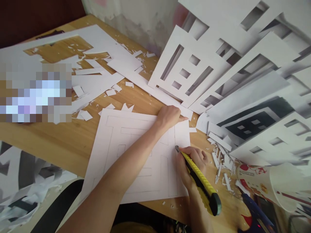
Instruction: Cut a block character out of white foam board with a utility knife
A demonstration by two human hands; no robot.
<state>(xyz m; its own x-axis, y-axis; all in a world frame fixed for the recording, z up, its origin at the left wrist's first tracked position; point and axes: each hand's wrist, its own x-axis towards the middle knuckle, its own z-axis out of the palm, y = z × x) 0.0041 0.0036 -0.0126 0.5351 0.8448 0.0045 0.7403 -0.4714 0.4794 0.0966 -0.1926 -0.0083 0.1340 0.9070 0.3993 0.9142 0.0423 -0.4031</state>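
Observation:
A white sheet of board with thin pencilled outlines lies on the table in front of me. My left hand presses on its upper right part, fingers curled under and one digit stretched along the surface. What is beneath the curled fingers is hidden. In my right hand is a yellow and black utility knife, handle slanting down toward me. Its tip meets the sheet by a line near the right edge, where a thin cut or drawn line runs up toward my left hand. My left forearm covers part of the outlines.
White boards with cut-out windows lean upright at the right. Paper scraps and a patterned paper cup are below them. A cut board frame and offcuts lie at the back left. A blurred, pixelated patch covers the left side.

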